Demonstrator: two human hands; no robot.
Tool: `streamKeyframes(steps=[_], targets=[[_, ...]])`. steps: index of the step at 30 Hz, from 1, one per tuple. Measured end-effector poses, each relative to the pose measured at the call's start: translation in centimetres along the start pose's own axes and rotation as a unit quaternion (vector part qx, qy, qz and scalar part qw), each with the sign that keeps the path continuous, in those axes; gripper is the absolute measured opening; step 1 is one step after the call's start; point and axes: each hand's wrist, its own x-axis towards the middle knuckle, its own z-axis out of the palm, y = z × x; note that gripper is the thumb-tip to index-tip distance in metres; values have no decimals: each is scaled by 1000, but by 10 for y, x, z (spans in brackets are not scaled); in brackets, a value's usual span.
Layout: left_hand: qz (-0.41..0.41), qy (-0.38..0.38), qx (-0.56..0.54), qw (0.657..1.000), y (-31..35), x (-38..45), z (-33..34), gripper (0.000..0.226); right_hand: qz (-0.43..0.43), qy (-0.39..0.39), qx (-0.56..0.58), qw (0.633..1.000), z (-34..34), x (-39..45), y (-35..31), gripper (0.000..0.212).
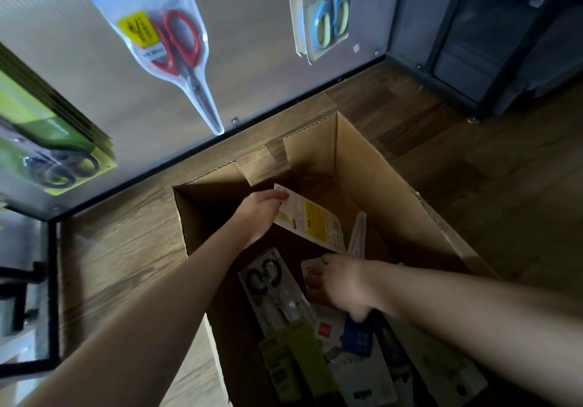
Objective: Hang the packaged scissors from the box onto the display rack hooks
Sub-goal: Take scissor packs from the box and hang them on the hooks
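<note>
Two bare forearms are seen nearest the camera, both reaching down into an open cardboard box [372, 167] of plain brown corrugated board, its flaps standing up, set on a wood-grain floor [126, 249]. Flat packaged scissors are heaped in the box: a clear blister pack with black-handled scissors [271, 283] lies near the left wall, a yellow-green card pack [296, 362] lies toward the near edge, and white and blue card packs are partly hidden beneath the right arm.

Beyond the far edge of the box, a pale display rack panel [252, 44] with a dark lower frame is seen. On it hang a clear pointed pack of red-handled scissors [176, 47], a card pack of blue-handled scissors [328, 12] and, at the left, a stack of green packs with black scissors [53, 154].

A white card pack with a yellow label [312, 220] is held tilted above the heap, pinched at its upper corner by the left hand [258, 214]. The right hand [340, 286] is laid on the packs with fingers bent; whether anything is gripped cannot be told.
</note>
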Motion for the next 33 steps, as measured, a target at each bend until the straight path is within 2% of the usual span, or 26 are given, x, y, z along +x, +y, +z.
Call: streamKeyframes(steps=[3,5,7,11,14,16,18,20,23,26,31,33], targets=[[8,-35,-4,999,2,-7,-5,36,1,-44,-26,999,1,8,-3,60],[30,-59,43,997,4,-11,-6,40,1,-85,-19,996,1,10,-4,51],[61,-64,117,989,5,-12,-5,45,2,-90,-19,996,2,8,-4,43],[106,17,262,959,3,-14,-5,33,36,-44,-9,998,10,-9,-3,28],[175,117,292,933,6,-17,-9,24,58,17,43,997,8,-25,1,20],[186,165,307,919,12,-20,-13,23,69,75,99,990,3,-34,6,15],[184,201,331,903,19,-24,-19,24,88,139,182,970,-6,-43,12,6],[196,225,324,898,25,-28,-24,23,129,184,238,945,-20,-52,18,7],[212,231,221,923,32,-35,-31,20,220,264,238,908,-35,-65,29,20],[211,239,162,934,40,-50,-36,16,280,334,255,863,-38,-74,37,21],[188,260,202,925,48,-69,-49,14,336,398,333,786,-40,-81,41,12],[185,265,223,920,53,-73,-56,14,352,434,373,741,-42,-81,44,28]])
